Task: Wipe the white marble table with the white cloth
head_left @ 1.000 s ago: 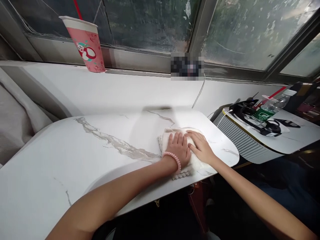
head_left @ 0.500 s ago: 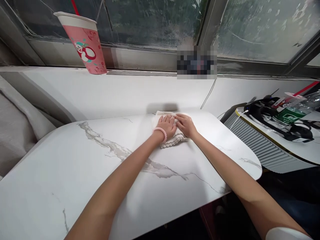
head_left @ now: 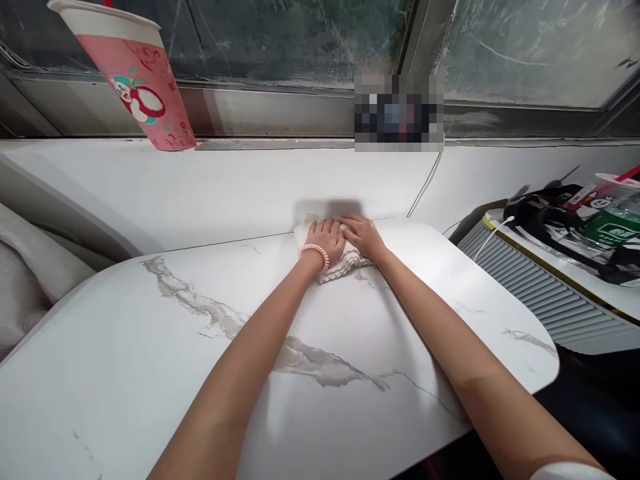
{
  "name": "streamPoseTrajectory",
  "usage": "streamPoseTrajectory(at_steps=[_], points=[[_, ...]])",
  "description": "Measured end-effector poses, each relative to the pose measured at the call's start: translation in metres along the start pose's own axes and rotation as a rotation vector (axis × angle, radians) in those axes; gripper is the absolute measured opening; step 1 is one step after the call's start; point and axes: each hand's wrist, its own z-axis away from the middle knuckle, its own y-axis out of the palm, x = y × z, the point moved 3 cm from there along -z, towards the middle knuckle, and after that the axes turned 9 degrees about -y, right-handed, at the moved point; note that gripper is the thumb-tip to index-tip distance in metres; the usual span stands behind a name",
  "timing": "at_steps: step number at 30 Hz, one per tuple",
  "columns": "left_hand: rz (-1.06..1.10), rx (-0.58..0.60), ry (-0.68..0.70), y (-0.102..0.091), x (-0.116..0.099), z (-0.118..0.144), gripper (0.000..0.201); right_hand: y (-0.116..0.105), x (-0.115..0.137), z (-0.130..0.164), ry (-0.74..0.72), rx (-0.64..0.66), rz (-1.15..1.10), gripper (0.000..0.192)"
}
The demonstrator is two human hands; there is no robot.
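A folded cream cloth [head_left: 345, 270] with a ruffled edge lies on the white marble-patterned table [head_left: 350, 327], up against the wall. My left hand [head_left: 326, 238], with a pink coiled band at the wrist, presses flat on the cloth, its fingers stretched toward the wall. Right beside it, my right hand [head_left: 364, 235] rests palm down over the cloth's right part, its fingers extended toward my left hand and almost touching it. Both palms hide much of the cloth.
On the sill at upper left stands a pink paper cup [head_left: 145, 90]. A blurred-out object [head_left: 399, 113] sits near the sill's middle, a cable below it. At right, a ribbed white cabinet [head_left: 530, 287] bears a green-labelled bottle [head_left: 613, 227] and black items. Grey fabric [head_left: 35, 267] is at left.
Both hands and the cloth have moved slightly away from me, closer to the wall. The camera view has shifted a little, so the cup appears larger and farther left.
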Motion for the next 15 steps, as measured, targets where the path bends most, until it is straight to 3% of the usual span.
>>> streamPoseTrajectory(at_steps=[6, 15], points=[[0.02, -0.039, -0.007, 0.0, 0.004, -0.01, 0.049, 0.002, -0.002, -0.009, 0.011, 0.001, 0.028, 0.032], [-0.009, -0.001, 0.004, 0.002, 0.002, 0.002, 0.053, -0.003, 0.011, 0.004, 0.012, 0.031, 0.02, 0.04]])
